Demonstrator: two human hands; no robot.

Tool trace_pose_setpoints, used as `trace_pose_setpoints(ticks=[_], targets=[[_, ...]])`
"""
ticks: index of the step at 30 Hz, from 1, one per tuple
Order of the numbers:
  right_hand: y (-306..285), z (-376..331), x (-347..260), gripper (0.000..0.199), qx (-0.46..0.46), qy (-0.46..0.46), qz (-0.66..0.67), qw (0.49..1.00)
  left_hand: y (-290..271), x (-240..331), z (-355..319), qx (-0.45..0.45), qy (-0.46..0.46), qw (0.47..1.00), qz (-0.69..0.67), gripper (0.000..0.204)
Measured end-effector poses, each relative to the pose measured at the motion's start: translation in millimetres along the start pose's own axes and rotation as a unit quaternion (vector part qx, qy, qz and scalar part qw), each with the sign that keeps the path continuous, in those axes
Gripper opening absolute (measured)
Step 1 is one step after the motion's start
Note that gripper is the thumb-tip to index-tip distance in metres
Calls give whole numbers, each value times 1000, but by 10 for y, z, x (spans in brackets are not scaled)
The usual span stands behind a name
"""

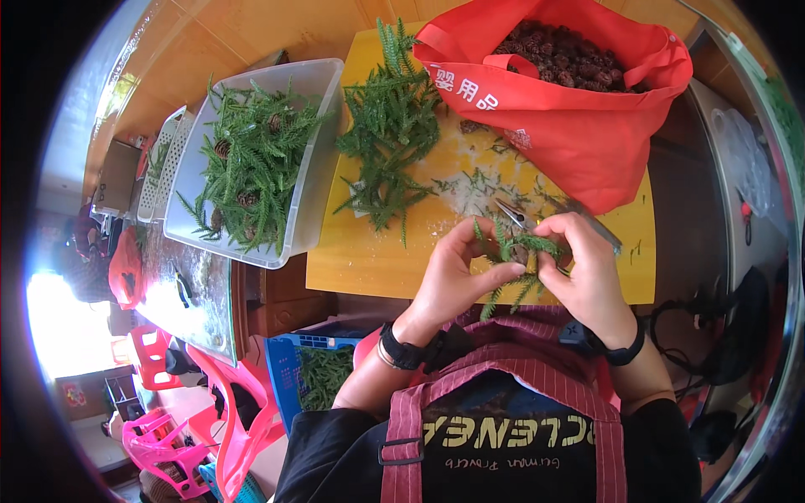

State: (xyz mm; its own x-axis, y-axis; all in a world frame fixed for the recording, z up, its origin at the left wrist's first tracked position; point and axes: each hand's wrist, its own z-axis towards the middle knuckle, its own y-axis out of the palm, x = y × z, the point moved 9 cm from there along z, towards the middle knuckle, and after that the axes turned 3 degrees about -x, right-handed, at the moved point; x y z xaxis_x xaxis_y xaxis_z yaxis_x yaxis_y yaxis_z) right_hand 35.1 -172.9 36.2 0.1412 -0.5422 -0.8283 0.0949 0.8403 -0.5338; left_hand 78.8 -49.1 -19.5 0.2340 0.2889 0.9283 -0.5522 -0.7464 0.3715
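Note:
My left hand and my right hand meet over the near edge of the yellow board. Both are closed, fingertips pinching a green artificial pine sprig between them. A brown pine cone sits among its needles, partly covered by my fingers. Just beyond my fingertips lie pliers with metal jaws; my right hand hides part of them. A loose pile of green pine sprigs rests on the board, farther off and to the left.
A red fabric bag full of pine cones stands at the far right of the yellow board. To the left is a translucent bin of sprigs with cones. A blue crate and pink chairs stand lower left.

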Motion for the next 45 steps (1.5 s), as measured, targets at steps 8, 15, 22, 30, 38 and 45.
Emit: trace_pose_setpoints(ticks=[8, 15, 22, 30, 38, 45], targets=[[-63, 72, -96, 23, -1, -43, 4, 999, 23, 63, 12, 15, 38, 988, 147, 32], [-101, 47, -128, 26, 89, -96, -141, 981, 51, 13, -2, 11, 12, 994, 105, 30], [-66, 141, -40, 34, 49, -61, 4, 997, 35, 67, 12, 10, 41, 995, 87, 28], [-166, 97, -243, 30, 78, -101, -198, 972, -71, 96, 31, 35, 58, 993, 98, 26], [-159, 105, -136, 18, 49, -59, -82, 994, -179, 70, 22, 33, 3, 996, 88, 22], [-214, 80, -140, 16, 89, -75, -80, 990, -305, 50, 4, 22, 65, 997, 42, 46]])
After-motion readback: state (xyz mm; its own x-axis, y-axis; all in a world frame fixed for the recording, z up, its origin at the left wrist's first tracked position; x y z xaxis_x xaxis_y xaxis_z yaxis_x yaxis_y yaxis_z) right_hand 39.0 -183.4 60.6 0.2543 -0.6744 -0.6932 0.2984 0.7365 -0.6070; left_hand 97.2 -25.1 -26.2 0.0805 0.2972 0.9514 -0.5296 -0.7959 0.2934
